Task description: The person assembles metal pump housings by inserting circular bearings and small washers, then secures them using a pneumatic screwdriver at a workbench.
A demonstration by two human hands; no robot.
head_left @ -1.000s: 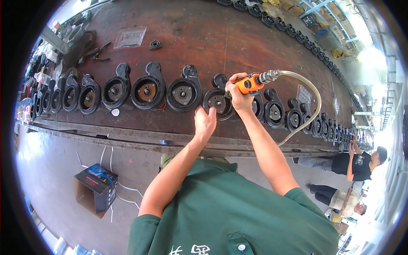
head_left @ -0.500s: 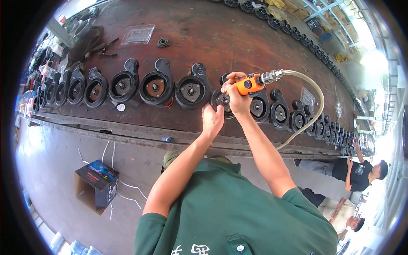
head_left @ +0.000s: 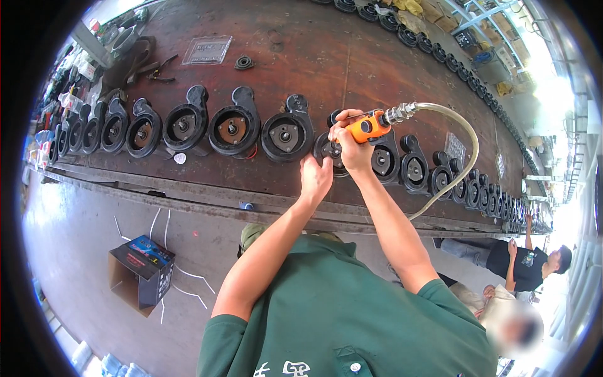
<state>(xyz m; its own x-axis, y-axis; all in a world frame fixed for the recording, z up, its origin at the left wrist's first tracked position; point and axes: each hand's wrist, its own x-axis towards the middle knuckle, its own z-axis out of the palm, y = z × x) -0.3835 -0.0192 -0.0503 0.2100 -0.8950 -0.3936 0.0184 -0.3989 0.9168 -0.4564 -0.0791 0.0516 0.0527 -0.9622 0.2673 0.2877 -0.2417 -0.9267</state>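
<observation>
My right hand (head_left: 353, 146) is wrapped around an orange air screwdriver (head_left: 367, 128), held over a black blower housing (head_left: 321, 146) with a round metal motor plate inside. A clear hose (head_left: 468, 135) runs from the tool's metal fitting and curves down to the right. My left hand (head_left: 316, 179) grips the near rim of that same housing, thumb and fingers closed at its edge. The tool's tip is hidden behind my right hand. Just to the left stands another blower housing (head_left: 286, 136), and to the right one more (head_left: 382, 159), both apart from my hands.
Several similar housings line the bench (head_left: 301, 63) both ways, with another row along its far side. A clear plastic tray (head_left: 206, 50) and a small dark round part (head_left: 244, 62) lie beyond. An open carton (head_left: 143, 273) sits on the floor. Two people are at the right.
My hands and the screwdriver keep almost the same place at the housing. The view has shifted slightly. At the right, the person in a light top has moved lower and nearer.
</observation>
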